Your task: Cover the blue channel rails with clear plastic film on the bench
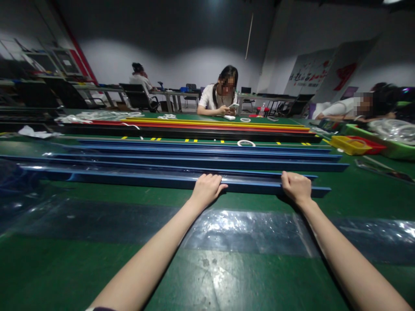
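Fingers of both your hands are curling over the top edge of the nearest blue rail [136, 178], pressed together and laid flat along it rather than pinching. Your left hand [207, 188] is resting near the rail's middle, and your right hand [296, 186] is gripping close to its right end; whether the fingertips are hooking down behind the far lip cannot be told from this angle. The rail is lying lengthwise across the green worktop [227, 276], just beyond a sheet of clear plastic film [246, 231] spread on the near side. Three more blue rails [207, 155] are lying parallel behind it, then a black one, and red and yellow rails [207, 124] farther off, so the job is looking early: the near rail is still down on the worktop and nothing is wrapped. A white tape ring [246, 143] is sitting past the blue set. Across the worktop a seated person [220, 97] is looking at a phone, and another is leaning in at far right.
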The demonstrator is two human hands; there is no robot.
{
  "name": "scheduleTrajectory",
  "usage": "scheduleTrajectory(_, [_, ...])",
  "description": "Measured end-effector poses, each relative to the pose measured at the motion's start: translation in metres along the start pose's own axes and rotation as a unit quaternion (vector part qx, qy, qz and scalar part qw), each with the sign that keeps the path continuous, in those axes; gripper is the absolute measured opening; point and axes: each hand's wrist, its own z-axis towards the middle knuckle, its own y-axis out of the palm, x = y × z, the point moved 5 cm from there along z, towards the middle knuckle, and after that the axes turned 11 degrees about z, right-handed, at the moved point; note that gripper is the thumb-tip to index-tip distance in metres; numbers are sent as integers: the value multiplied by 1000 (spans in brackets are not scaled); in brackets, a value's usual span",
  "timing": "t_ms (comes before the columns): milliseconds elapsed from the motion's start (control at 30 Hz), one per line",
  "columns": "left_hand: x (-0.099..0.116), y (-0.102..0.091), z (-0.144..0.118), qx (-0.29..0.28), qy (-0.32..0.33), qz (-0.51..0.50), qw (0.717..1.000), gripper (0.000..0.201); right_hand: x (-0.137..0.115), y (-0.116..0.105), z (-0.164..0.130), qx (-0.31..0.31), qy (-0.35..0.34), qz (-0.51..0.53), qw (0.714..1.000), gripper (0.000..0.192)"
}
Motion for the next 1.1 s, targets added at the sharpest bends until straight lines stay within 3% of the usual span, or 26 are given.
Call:
scheduleTrajectory(200, [1,1,0,7,3,15,1000,35,-18,-9,4,-34,-27,58,997,46])
scheduleTrajectory(400, [1,0,0,5,0,3,1000,33,-94,-9,6,-71,-118,103,985,44])
scheduleTrajectory(500, [1,0,0,-1,1,-6,1000,33,-117,0,0,-107,-138,105,979,43])
scheduleTrajectory(633, [0,0,1,-17,4,-12,1000,32,-119,8,-9,-130,-144,102,976,45])
scheduleTrajectory(833, [0,-1,2,-28,4,-15,999,31,-111,11,-11,-114,-135,95,980,44])
scheduleTrajectory(1100, [2,0,-1,4,7,-2,1000,33,-119,0,-12,-19,-172,81,982,38])
